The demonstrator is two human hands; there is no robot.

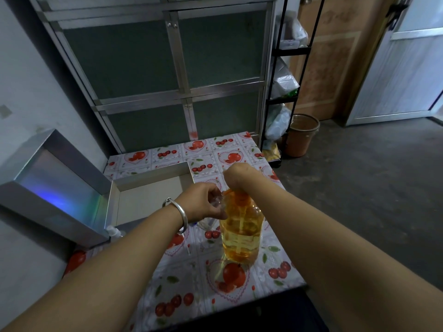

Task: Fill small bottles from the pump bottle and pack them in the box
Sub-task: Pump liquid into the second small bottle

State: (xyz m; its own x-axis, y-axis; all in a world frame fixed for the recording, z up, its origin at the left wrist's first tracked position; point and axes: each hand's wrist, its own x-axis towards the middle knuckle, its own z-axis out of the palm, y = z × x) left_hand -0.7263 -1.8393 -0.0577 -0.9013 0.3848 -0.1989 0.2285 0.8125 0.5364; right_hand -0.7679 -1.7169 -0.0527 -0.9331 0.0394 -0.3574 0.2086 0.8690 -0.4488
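One pump bottle [241, 233] of amber liquid upright mid-table [275, 279], one open silver box [148, 178] to its far left, two more small clear bottles [208, 222] [114, 232] between them, partly hidden. Left hand [203, 204] curled shut around one small clear bottle [219, 203] held against the pump's spout. Right hand [236, 176] bent down onto the orange pump head [242, 198], fingers hidden, closure impossible to tell.

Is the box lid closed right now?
No, the box is open, its silver lid tilted up at the left and the inside showing.
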